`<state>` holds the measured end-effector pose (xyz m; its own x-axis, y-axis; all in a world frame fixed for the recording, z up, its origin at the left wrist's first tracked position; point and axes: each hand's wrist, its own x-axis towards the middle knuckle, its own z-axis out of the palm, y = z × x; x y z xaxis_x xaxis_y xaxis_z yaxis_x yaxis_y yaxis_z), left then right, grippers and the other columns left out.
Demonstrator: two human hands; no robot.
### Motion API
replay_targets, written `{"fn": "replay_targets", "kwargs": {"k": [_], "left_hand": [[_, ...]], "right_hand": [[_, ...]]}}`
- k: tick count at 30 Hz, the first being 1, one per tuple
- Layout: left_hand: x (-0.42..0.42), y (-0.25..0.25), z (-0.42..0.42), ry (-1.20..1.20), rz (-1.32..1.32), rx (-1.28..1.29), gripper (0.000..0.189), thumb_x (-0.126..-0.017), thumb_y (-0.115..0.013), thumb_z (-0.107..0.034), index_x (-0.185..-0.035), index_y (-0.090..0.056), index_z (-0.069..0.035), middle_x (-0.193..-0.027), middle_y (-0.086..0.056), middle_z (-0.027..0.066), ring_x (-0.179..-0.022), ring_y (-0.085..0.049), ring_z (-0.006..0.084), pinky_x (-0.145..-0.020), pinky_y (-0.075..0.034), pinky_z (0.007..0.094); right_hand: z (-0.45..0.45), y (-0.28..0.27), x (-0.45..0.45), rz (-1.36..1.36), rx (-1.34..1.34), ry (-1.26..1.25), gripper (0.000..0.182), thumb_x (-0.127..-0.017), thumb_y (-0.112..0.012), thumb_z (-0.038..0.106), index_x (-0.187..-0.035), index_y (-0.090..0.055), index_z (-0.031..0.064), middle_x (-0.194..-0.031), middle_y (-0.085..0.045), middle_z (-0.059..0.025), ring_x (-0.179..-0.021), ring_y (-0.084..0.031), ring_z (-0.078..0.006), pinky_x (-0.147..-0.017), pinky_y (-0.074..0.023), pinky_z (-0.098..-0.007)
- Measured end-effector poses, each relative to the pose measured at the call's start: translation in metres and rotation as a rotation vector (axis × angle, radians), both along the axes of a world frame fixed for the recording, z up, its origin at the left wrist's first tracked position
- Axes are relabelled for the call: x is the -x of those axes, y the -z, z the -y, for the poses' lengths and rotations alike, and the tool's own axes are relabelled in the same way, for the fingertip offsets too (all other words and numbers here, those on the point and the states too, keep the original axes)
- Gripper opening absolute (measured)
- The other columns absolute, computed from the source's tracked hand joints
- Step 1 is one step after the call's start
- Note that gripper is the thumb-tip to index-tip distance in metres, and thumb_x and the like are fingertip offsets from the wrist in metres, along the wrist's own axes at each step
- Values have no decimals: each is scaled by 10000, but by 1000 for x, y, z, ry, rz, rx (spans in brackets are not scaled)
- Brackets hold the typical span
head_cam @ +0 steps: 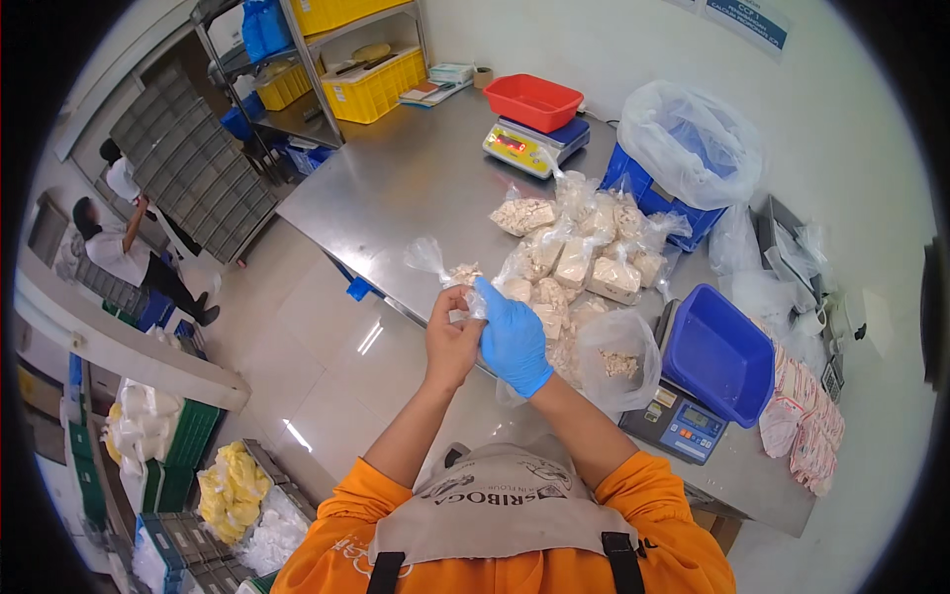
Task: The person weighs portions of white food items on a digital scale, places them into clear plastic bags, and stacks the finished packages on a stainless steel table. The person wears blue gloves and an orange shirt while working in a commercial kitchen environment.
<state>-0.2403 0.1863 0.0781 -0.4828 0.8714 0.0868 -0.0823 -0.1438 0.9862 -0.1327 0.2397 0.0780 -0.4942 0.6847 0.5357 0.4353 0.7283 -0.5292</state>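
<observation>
Bare my left hand [451,341] pinches the clear plastic of a small bag of pale flaky pieces [465,274]. Around the same plastic closes my right hand [513,343] in a blue glove, its fingers partly hidden. One loose, flared plastic end [424,256] sticks out at the far left of that bag. Just to the right, a pile of clear bags [575,261] filled with similar pale chunks covers part of the steel table [393,174]. Nearer my right forearm stands an open translucent bag [586,338] with loose flakes inside.
A yellow scale [512,151] carries a red tray [531,100]; a dark scale [679,423] sits by a blue tray [720,356]. Behind the pile is a plastic-lined blue crate [657,193]. Printed packets [801,438] lie at right. Two people stand by a grey rack [197,163] at left.
</observation>
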Motion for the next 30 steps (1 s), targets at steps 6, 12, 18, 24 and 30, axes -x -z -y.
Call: {"fn": "replay_targets", "kwargs": {"k": [6,12,18,24,30], "left_hand": [[4,1,2,115,353,-115,99,-901,-614,-6,-998,-617,-28,-900,-579,15,-737,-586,106,-641,-498,263],[23,-2,8,382,480,43,127,-915,-533,-53,-1010,-611,-25,-886,-591,35,-792,-581,136,-728,-494,270],[22,24,13,460,675,168,174,-927,-503,-109,-1037,-596,-11,-909,-602,58,-827,-537,146,-782,-465,287],[40,33,20,619,707,197,194,-962,-515,-174,-1062,-576,-19,-931,-619,63,-775,-571,146,-692,-482,280],[39,22,15,520,603,225,272,-978,-518,-210,-1191,-524,-41,-963,-644,96,-724,-650,148,-562,-542,271]], "right_hand": [[5,-31,-2,-253,456,-13,633,-866,-539,126,-1474,-381,58,-920,-678,-189,-809,-657,-367,-730,-523,-433],[-7,-14,-12,-322,365,-55,324,-899,-526,170,-1210,-539,82,-950,-634,-170,-778,-644,-386,-686,-507,-478],[-2,-1,-13,-111,370,-14,161,-858,-601,168,-974,-558,66,-904,-601,-187,-845,-606,-413,-727,-483,-488],[1,6,-28,-57,432,-54,190,-858,-663,263,-922,-611,91,-867,-600,-151,-804,-613,-359,-697,-484,-455],[19,-6,-23,-145,268,-204,218,-872,-664,304,-853,-649,88,-848,-601,-123,-762,-612,-332,-677,-489,-417]]}}
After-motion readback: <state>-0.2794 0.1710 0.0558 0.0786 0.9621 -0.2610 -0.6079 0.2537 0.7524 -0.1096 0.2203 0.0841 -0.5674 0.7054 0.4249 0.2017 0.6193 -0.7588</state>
